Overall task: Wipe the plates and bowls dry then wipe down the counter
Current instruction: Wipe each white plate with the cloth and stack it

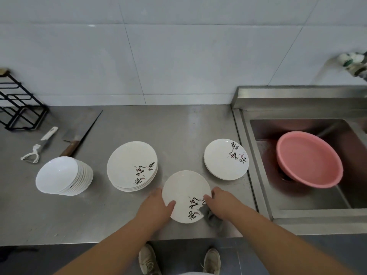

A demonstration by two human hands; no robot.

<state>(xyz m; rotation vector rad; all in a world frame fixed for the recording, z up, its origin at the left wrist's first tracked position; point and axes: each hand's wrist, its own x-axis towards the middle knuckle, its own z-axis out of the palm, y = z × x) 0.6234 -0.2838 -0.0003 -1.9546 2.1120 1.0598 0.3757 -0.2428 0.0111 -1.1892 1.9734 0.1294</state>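
Near the front edge of the steel bench (178, 124), a single patterned plate (184, 193) sits between both hands: the left hand (156, 205) grips its left rim with the thumb over the top face, and the right hand (222, 203) holds a grey cloth (212, 218) against its right rim. Behind it stand a taller plate stack (129, 163) to the left, a shorter plate stack (222, 157) to the right, and a pile of white bowls (59, 175) further left. A cleaver (79, 135) and a peeler (39, 145) lie toward the back left, and a pink basin (307, 157) leans in the sink (258, 175).

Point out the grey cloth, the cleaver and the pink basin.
grey cloth (213, 220), head view, bunched lower fold.
cleaver (70, 148), head view, wooden handle.
pink basin (307, 157), head view, inner bottom.
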